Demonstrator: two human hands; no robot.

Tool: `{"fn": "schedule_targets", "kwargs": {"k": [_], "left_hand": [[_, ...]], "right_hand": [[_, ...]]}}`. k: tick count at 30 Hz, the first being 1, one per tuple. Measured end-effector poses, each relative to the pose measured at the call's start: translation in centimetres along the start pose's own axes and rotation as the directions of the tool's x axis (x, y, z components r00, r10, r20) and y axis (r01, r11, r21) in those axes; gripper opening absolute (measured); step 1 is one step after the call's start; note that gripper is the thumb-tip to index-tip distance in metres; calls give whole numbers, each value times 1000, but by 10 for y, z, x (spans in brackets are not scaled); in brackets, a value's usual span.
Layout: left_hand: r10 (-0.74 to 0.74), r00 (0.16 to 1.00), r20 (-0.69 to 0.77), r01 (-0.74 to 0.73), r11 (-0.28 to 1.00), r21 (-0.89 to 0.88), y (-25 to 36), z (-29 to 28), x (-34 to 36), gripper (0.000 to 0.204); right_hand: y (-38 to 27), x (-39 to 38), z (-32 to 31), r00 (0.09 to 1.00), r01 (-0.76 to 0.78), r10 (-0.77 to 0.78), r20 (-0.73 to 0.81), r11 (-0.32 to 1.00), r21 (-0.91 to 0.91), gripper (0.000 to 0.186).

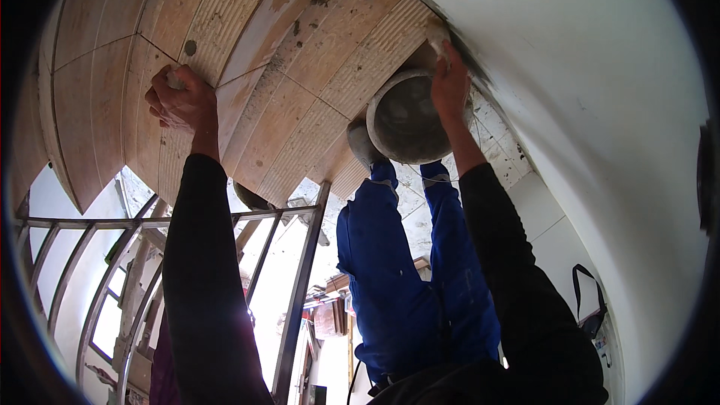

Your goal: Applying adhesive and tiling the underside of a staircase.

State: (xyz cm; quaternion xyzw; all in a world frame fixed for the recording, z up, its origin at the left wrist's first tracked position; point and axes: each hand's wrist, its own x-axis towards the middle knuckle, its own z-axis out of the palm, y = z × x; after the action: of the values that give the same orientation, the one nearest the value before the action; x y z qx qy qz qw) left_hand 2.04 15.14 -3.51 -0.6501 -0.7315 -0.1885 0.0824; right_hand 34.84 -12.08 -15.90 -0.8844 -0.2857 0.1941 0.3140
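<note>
My left hand (180,101) is closed in a fist above the wood-look stair tiles (300,67). A bit of something whitish (175,77) shows between its fingers; what it is I cannot make out. At the far right, my right hand (451,86) reaches past the rim of a round grey bucket (405,126). Its fingers grip a pale, lumpy, soft-looking piece (437,32), close to the foot of the wall. The bucket sits on a step by my feet, its inside dull grey. Grey smears and spots mark the tiles and their ribbed strips.
A white wall (600,90) curves along the right. On the left below stands a metal railing (300,292) with upright bars. My legs in blue trousers (390,270) are under the bucket, one shoe (361,142) beside it. A dark strapped bag (592,322) is at lower right.
</note>
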Motion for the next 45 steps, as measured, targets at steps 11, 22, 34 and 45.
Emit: {"fn": "schedule_targets", "kwargs": {"k": [11,22,34,45], "left_hand": [[-15,1000,14,15,1000,-15,1,2,0,39],[-11,1000,9,11,1000,2,-1,1,0,37],[-19,1000,8,19,1000,-3,0,0,1,40],[-27,1000,9,27,1000,1,-1,2,2,40]], "right_hand": [[-6,5,-7,999,35,-33,19,985,-168,38],[-18,7,-12,995,83,-74,70,987,-140,38],[-3,15,-26,974,53,7,225,965,-258,39],[2,12,-23,975,134,-100,198,976,-171,38]]}}
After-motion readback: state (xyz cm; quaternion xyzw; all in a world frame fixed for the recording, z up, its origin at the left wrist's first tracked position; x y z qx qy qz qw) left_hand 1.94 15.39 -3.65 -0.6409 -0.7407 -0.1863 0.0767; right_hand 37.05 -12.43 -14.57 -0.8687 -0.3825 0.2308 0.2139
